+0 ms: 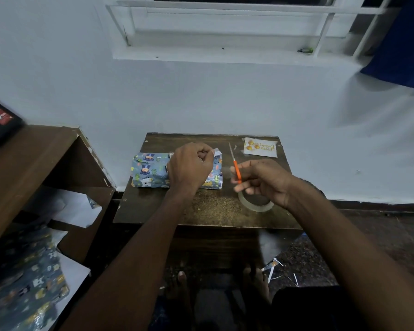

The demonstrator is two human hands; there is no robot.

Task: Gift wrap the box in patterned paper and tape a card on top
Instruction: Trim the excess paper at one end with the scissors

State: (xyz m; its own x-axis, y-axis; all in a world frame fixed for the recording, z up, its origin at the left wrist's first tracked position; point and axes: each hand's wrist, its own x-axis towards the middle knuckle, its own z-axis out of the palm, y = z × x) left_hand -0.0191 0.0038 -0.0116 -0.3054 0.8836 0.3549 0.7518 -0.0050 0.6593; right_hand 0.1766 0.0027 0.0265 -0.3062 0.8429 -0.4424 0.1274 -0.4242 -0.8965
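The box point(151, 170), wrapped in blue cartoon-patterned paper, lies on the small dark wooden table point(208, 211). My left hand point(189, 168) rests over the box's right end, fingers curled and pinching a paper flap there. My right hand point(263, 180) hovers to the right of the box, blurred, holding an orange-handled cutter point(236, 170) with its thin blade pointing away from me. A roll of clear tape point(256, 206) lies on the table under my right hand. The card point(261, 147) with yellow print lies at the table's far right corner.
A brown wooden shelf point(34, 158) stands to the left, with spare patterned paper point(26, 278) and white sheets on its lower level. Paper scraps point(275, 268) lie on the floor below the table. The wall and a window sill are close behind the table.
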